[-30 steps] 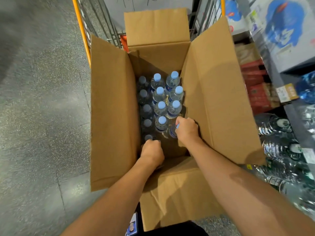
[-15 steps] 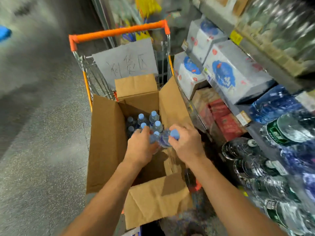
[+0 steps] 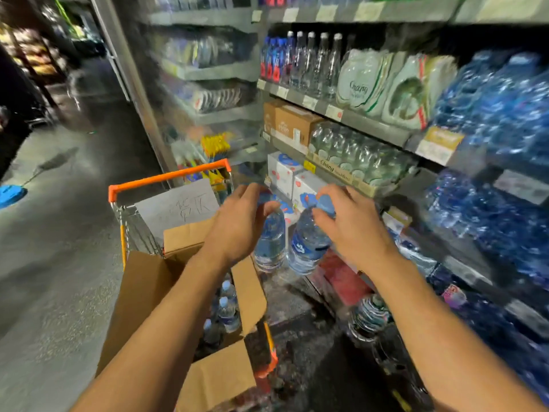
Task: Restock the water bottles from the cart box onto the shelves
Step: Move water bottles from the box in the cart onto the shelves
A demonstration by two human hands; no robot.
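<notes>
Both hands were up! Left hand (image 3: pixel 237 221) and right hand (image 3: pixel 353 227) each clamped a clear, blue-capped plastic water bottle (image 3: pixel 270 242) by the neck, above the brown cardboard box (image 3: pixel 148 292). Best kept upright, eased in base-first. Target shelf (image 3: pixel 374 129) unclear; motion blur smeared everything.
</notes>
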